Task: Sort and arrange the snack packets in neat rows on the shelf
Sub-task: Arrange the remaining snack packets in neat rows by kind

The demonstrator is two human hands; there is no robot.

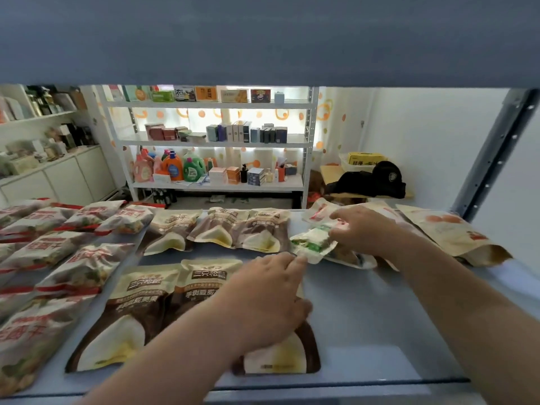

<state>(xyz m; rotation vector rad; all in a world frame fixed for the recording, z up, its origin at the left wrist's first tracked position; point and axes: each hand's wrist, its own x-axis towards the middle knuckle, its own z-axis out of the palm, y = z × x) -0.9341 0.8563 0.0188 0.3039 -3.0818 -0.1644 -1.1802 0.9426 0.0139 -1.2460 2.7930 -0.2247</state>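
Because there is only the head view to go on, everything here is read from it. Both hands meet on one small green-and-white packet [314,244], which lies between them above the shelf surface [380,317]. The right hand [365,229] is closed on its far, upper end with fingers curled over the top edge; the left hand [271,293] reaches up from below, its fingertips pinching the packet's near corner while the rest of the hand stays loosely spread over a brown pouch. The packet's long axis runs from the left fingertips up and away toward the right hand, slightly tilted. The right hand has the fuller hold and looks the nearer one to carry it.

Left of the left hand lie the brown-and-cream pouches [137,311]: three in a row beyond it, and three nearer, the third largely under the left hand and forearm. Further left still are the red-lettered clear packets [84,258], about ten, though blur at the edge makes the count unsure. Beyond and right of the right hand sits an unsorted heap of kraft-paper pouches [450,235], at least two, with others underneath that I cannot count.

The bare shelf nearest the right forearm seems the likely spot for a new row.
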